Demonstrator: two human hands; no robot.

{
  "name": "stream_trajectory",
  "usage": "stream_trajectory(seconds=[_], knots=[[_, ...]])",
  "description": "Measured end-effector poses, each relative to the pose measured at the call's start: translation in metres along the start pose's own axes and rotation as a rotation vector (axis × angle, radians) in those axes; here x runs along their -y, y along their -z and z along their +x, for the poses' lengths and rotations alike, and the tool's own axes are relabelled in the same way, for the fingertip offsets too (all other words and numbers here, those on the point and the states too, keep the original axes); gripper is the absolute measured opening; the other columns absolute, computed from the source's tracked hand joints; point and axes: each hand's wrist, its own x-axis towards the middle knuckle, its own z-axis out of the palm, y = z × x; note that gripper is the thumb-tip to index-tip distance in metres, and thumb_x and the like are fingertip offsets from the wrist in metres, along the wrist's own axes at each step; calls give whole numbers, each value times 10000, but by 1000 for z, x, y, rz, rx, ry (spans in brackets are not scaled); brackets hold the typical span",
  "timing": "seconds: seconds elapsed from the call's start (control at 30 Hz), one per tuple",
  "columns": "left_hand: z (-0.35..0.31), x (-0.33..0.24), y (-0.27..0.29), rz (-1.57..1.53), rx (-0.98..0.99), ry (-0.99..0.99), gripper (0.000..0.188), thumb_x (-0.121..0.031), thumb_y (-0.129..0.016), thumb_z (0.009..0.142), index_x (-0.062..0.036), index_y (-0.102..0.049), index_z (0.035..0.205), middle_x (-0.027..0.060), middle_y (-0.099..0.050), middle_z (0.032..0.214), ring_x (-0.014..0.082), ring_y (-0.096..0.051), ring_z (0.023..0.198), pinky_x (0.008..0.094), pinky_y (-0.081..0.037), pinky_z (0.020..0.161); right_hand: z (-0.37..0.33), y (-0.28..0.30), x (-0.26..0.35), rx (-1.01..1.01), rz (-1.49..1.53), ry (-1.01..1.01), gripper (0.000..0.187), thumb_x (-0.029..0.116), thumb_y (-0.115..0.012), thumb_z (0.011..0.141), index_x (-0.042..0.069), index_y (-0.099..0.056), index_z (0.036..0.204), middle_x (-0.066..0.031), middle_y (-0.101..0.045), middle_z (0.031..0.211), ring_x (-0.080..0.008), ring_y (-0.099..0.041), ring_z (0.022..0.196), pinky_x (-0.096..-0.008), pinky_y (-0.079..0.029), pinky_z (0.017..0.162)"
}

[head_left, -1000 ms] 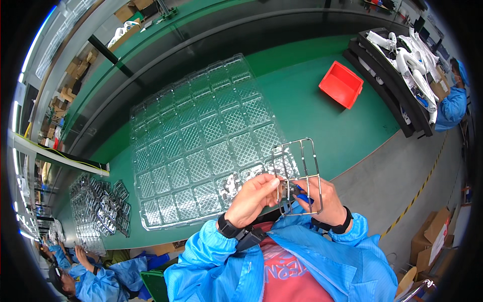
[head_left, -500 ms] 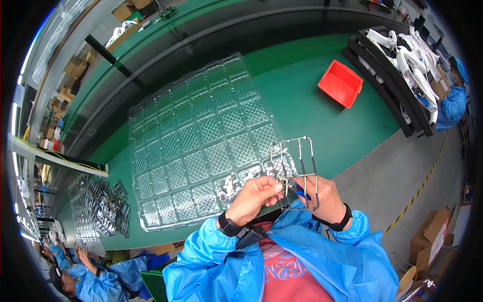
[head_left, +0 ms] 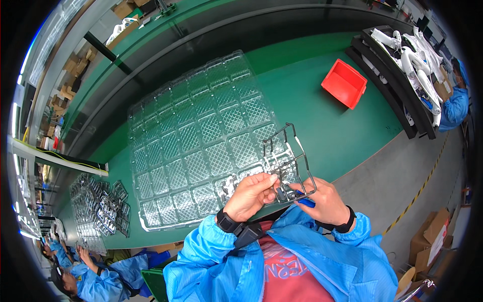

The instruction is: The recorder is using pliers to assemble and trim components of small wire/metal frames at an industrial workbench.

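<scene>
My left hand [head_left: 250,195] pinches a black plastic sprue frame [head_left: 305,156] near its lower left corner, thumb and fingers closed on it. The frame stands tilted over the near right corner of a clear compartment tray [head_left: 142,220]. In my right hand [head_left: 326,202] is a pair of blue-handled nippers [head_left: 306,203], their dark head against the lower part of the frame by my left fingertips. Exactly where the jaws meet the plastic is hard to make out. Small parts [head_left: 230,185] lie in a few of the tray's near compartments.
A red bin [head_left: 344,83] sits on the green table [head_left: 297,80] beyond the tray. Several sprue frames [head_left: 103,204] are heaped at the left. Black racks of white parts [head_left: 415,65] stand far right. Other people in blue [head_left: 113,277] are at the left, another [head_left: 454,108] at the right.
The sprue frame has tipped and turned in my hands, its top swinging left. My right hand and the nippers have shifted slightly; more of the blue handles shows.
</scene>
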Motion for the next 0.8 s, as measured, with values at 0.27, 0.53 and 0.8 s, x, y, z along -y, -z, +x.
stream_trajectory(seconds=[0.27, 0.53, 0.8], knots=[[-6, 3, -1, 22, 28, 14, 195, -207, -555, 947, -24, -603, 897, 18, -576, 782, 81, -460, 605, 207, -392, 559, 2, -1, 11, -28, 25, 49, 480, 69, -737, 641, 67, -633, 1110, -82, -484, 760, -263, -547, 712, -371, -450, 628], [-21, 4, -10, 77, 73, -3, 157, -188, -551, 948, -34, -573, 972, 47, -619, 863, 99, -559, 701, 218, -446, 617, -7, -5, 11, -90, -23, 15, 474, 35, -723, 635, 58, -628, 1099, -89, -500, 758, -264, -547, 670, -370, -442, 582], [-24, 11, -7, 62, 141, 21, 97, -127, -604, 912, -35, -573, 914, 59, -610, 847, 96, -525, 665, 205, -424, 581, 2, 0, 17, -107, -94, 85, 482, 26, -739, 609, 54, -610, 1073, -84, -541, 786, -265, -569, 717, -365, -477, 622]])
